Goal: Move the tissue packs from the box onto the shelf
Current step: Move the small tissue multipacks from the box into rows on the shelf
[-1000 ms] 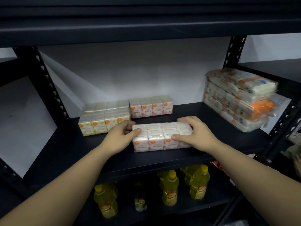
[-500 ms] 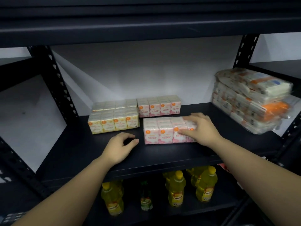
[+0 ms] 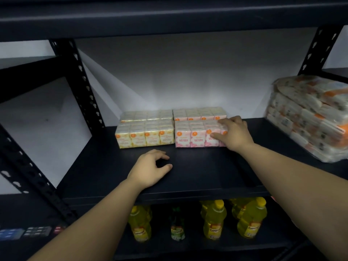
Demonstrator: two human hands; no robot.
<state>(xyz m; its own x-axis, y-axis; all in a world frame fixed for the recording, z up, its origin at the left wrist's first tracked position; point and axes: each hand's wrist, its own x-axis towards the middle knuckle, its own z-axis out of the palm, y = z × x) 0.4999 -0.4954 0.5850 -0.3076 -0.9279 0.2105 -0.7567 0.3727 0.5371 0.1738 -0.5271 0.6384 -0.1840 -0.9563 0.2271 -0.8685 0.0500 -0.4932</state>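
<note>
My right hand (image 3: 232, 133) is on the front pink pack (image 3: 195, 135). My fingers lie over its top right end and my thumb presses on its front, so I am holding that pack. It sits flat on the shelf (image 3: 207, 172).

I will say where the other things are from this pink pack. Just to its left, touching it or almost touching, is a yellow pack (image 3: 145, 136). Right behind the pink pack is a second pink pack (image 3: 199, 113), close to the white wall. Behind the yellow one is another yellow pack (image 3: 146, 115).

My left hand (image 3: 150, 169) is in front of the pink pack and a bit to the left, apart from it. It rests on the shelf with fingers loosely bent, and it holds nothing.

Far to the right of the pink pack is a big stack of tissue bundles (image 3: 308, 117) in clear wrap, a bit blurry. Below the pink pack, on the next shelf down, stand yellow oil bottles (image 3: 213, 221) and one small green bottle (image 3: 177, 223).
</note>
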